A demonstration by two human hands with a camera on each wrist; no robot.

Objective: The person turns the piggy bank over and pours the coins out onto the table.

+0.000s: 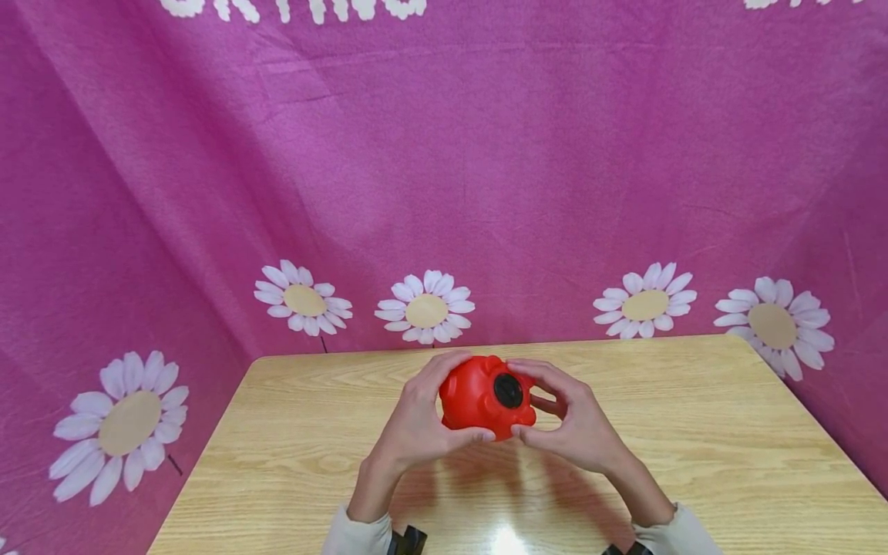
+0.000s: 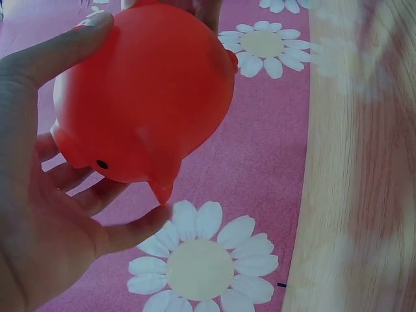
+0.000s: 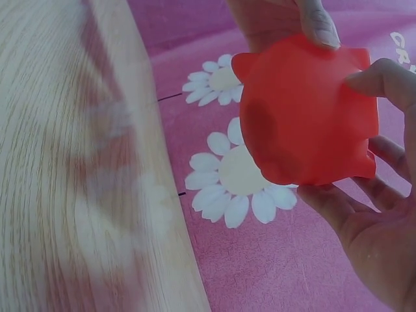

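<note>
Pig [image 1: 472, 401]: here it is, held between two hands over the table [image 1: 298, 439], shadow [image 1: 479, 470] beneath, apparently clear of the wood.
Left hand [image 1: 416, 424]: wrapping the head end in a wide cup, thumb lying along the body, fingers by the snout [image 2: 69, 146], one tip up against an ear [image 2: 164, 179].
Right hand [image 1: 576, 424]: pinching the footed side, thumb one side, fingers the other, and look, daylight between palm and pig!
Plug [image 1: 508, 391]: round, black, set among the feet [image 1: 525, 417], framed by the right thumb and fingers, uncovered.
Weight: light, I'd judge, probably hollow; contents, if any, can't be told.
Shell: smooth, faintly glossy, likely plastic; no dent at the fingertips, so probably firm with a little give.
Slip: that round body could roll under dry fingertips, so a broad cup beats a pinch.
Fragility: low by the look of it; ears and feet seem the parts likeliest to bend.
Best hold: head end in the left palm, right fingertips bracing the feet, plug left free.
</note>
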